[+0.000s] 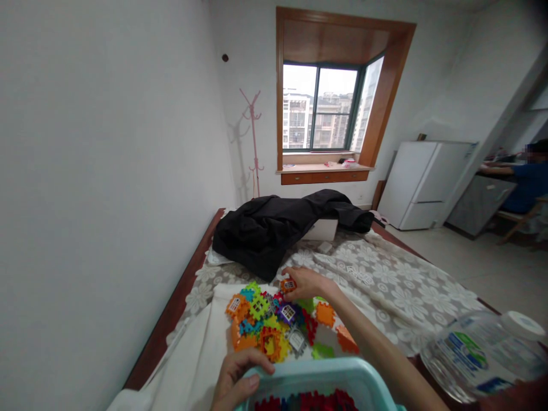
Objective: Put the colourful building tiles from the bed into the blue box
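Observation:
My right hand (302, 283) reaches over the far side of a pile of plastic building pieces, its fingers closed on an orange building piece (288, 285) with a white window. At the lower edge, my left hand (242, 377) grips the rim of a light-blue basket (325, 368), thumb and fingers on either side. Red pieces (317, 401) lie inside that basket. Between the hands spreads the pile: a lime window piece (258, 306), a purple window piece (287, 312), a grey piece (297, 339) and a yellow piece (283, 348). Orange flat pieces (325, 314) lie beside my right forearm.
A floral cloth (385, 274) covers the table. Black fabric (265, 225) drapes over a white box (323, 229) at the back. A large clear plastic jug (471, 354) stands at the right. Beyond are a white fridge (422, 182) and a seated person (528, 182) in blue.

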{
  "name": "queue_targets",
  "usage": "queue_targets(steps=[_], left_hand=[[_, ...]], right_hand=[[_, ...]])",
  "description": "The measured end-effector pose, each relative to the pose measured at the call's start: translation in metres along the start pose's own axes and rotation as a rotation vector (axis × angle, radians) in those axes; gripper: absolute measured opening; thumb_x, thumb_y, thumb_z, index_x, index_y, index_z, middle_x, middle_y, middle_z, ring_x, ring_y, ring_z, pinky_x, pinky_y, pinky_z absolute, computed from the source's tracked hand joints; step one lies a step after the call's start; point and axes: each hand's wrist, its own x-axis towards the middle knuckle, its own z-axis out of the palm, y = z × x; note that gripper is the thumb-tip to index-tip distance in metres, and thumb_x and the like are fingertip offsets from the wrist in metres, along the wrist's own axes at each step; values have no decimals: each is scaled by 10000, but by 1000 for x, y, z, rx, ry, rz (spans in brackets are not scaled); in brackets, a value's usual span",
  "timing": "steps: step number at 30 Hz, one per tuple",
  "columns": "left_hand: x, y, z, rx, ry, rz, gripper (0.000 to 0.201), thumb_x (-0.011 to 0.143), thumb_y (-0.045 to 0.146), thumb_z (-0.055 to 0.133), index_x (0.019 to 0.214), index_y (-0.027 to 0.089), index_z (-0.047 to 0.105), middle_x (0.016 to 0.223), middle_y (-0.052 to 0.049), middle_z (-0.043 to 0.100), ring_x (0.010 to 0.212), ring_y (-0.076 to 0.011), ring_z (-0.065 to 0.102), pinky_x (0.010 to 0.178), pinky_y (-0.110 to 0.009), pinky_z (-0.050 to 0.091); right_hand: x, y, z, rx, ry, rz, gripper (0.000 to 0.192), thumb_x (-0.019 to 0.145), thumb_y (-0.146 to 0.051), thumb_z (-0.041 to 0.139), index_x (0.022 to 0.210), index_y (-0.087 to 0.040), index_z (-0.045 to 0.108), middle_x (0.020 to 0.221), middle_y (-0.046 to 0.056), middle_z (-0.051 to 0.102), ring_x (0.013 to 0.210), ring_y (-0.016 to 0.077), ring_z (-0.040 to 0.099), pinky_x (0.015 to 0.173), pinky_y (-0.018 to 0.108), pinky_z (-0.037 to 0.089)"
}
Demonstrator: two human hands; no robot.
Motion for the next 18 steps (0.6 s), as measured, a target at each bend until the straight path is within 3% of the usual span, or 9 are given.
queue_targets(steps=[6, 13, 18], left_hand=[[0, 5, 1, 8, -10, 25, 357, 677, 552, 842, 792, 214, 837, 812, -55, 754, 789, -246, 633, 729, -294, 470], [-1, 10, 0, -11, -56, 18, 293, 720, 484, 837, 824, 210, 840, 829, -48, 751, 793, -227, 628, 724, -272, 461], [1, 11, 2, -30, -83, 3, 321, 693, 508, 853, 794, 203, 841, 795, -45, 744, 778, -225, 635, 714, -270, 466]], right_hand=[[3, 7, 1, 66, 44, -83, 411, 789, -436, 810, 1142, -231, 761, 1119, 105, 721, 969, 277, 690, 806, 305, 495], [9, 16, 2, 131, 90, -94, 414, 744, -385, 867, 1110, -212, 781, 1065, 98, 765, 999, 291, 697, 831, 303, 505], [10, 23, 1, 218, 89, -51, 368, 807, -460, 821, 1069, -204, 793, 964, 74, 805, 864, 256, 744, 734, 275, 523]])
